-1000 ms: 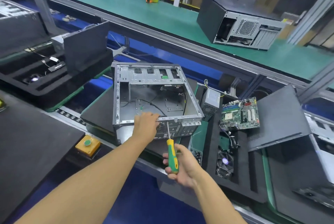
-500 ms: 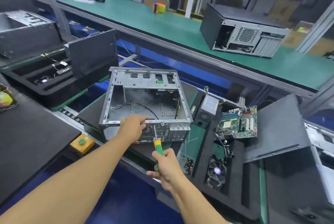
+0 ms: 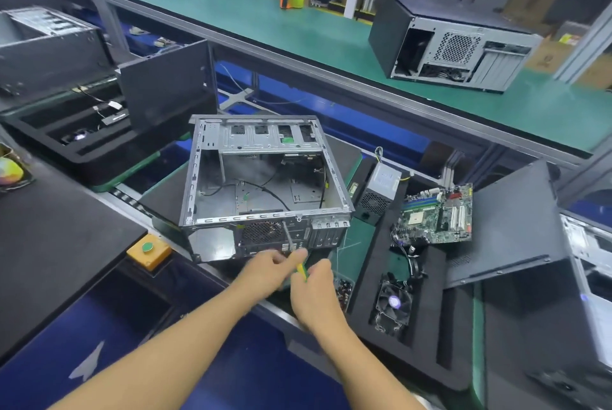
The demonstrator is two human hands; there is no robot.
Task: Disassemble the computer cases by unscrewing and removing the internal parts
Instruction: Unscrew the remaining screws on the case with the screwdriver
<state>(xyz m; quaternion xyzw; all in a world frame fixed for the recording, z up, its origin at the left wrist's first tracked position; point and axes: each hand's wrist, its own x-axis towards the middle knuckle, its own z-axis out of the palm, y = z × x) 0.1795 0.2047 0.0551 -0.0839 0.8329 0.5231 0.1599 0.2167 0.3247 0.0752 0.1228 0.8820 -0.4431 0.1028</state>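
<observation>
Case (image 3: 251, 174) lies open side up straight ahead of the person, its rear face turned toward them, and it looks nearly gutted: only loose cables (image 3: 276, 194) show inside. Right of the case a dark panel (image 3: 503, 227) leans across a foam tray. Between panel and case lie the board (image 3: 437, 214), the supply (image 3: 381, 191) just beside the case wall, and, nearer the person, the fan (image 3: 394, 302) in a tray slot. Both hands meet just below the case's rear face. The right hand (image 3: 319, 290) has its fingers curled round the handle of the screwdriver (image 3: 302, 271), whose shaft slants up to the rear face beside the round grille. The left hand (image 3: 266, 272) reaches its fingertips to the top of the handle; blur hides whether they pinch it or only touch. The step in hand seems to be a screw on the rear face, with the larger parts already out. Whether the tip sits in a screw head cannot be told. The next move calls for seating the tip squarely, pushing in while turning, and steadying the case, since neither hand holds it.
</observation>
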